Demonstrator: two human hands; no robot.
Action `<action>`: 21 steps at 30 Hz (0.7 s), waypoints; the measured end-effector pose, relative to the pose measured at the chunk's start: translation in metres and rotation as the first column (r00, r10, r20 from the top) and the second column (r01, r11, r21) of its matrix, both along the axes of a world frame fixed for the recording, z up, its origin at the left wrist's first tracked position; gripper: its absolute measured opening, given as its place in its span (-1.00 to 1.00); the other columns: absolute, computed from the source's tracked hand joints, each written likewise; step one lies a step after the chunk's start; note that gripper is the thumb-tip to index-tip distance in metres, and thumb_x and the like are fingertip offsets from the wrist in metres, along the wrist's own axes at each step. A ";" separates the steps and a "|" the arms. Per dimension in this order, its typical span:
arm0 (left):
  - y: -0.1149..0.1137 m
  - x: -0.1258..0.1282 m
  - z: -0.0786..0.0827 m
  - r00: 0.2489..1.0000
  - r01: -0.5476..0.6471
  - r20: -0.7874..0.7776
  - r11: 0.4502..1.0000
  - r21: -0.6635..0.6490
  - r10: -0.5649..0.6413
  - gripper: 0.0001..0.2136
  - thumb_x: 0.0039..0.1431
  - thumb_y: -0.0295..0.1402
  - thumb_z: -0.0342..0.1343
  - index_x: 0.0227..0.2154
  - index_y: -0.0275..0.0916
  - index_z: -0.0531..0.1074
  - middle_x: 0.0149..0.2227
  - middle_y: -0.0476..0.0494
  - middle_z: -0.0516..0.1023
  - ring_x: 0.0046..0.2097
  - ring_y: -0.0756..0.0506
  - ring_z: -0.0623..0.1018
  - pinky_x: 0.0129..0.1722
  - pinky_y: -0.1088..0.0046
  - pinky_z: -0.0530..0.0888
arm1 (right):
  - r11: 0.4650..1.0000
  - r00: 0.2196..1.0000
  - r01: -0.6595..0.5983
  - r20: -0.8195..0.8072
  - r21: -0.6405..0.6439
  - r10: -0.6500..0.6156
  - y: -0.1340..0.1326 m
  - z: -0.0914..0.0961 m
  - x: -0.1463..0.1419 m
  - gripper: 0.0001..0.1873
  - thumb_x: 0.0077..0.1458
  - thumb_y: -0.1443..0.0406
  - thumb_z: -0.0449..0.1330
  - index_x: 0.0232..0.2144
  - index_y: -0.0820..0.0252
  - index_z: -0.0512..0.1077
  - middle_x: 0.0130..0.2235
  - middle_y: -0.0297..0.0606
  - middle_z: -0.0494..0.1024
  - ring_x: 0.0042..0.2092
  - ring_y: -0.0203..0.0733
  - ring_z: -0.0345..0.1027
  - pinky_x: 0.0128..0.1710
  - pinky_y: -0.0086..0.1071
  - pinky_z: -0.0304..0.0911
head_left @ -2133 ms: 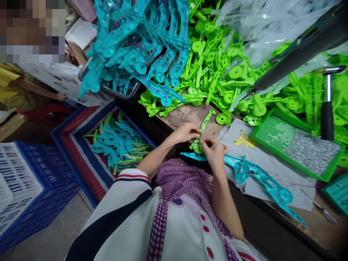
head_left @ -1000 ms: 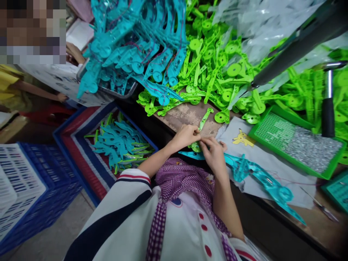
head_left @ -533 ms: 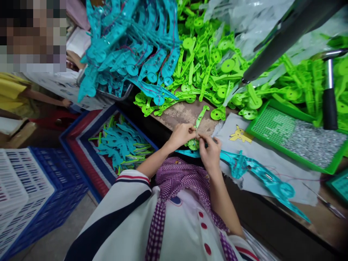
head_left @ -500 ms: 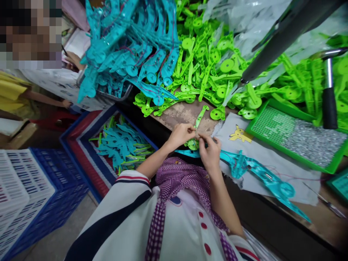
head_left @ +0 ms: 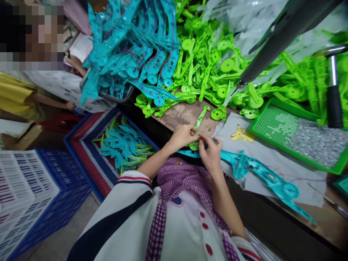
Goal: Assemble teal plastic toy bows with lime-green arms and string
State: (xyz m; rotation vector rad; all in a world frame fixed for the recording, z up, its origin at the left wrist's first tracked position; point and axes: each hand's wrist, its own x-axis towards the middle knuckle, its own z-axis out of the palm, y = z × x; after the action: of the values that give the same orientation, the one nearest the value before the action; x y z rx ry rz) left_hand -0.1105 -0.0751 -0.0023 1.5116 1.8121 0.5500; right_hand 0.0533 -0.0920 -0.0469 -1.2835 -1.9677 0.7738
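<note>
At frame centre, left hand and right hand both pinch 1 green plastic arm, its long axis running up-right, away from the fingertips, over the workbench.

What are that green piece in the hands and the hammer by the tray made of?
The green piece looks like moulded plastic: bright, uniform colour, thin and slightly glossy. The hammer seems to have a polished metal shaft, since it shines, and a matte black grip, probably rubber or plastic.
</note>
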 end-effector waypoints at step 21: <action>-0.010 0.008 -0.004 0.990 0.020 -0.138 0.994 0.110 -0.005 -0.86 0.13 -0.41 0.17 -0.32 -0.21 0.64 -0.39 -0.12 0.66 -0.31 -0.12 0.62 -0.24 0.42 0.43 | 1.000 1.000 0.004 -0.004 -0.017 -0.004 0.000 0.002 -0.002 -0.71 0.30 0.24 0.01 -0.13 0.09 0.53 -0.10 -0.19 0.67 -0.07 -0.07 0.52 0.20 -0.04 0.06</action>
State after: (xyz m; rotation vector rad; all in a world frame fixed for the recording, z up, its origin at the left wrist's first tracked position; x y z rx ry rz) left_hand -0.1026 -0.0851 -0.0061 1.6717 1.9021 0.5609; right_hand 0.0510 -0.0917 -0.0445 -1.2937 -1.9590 0.7920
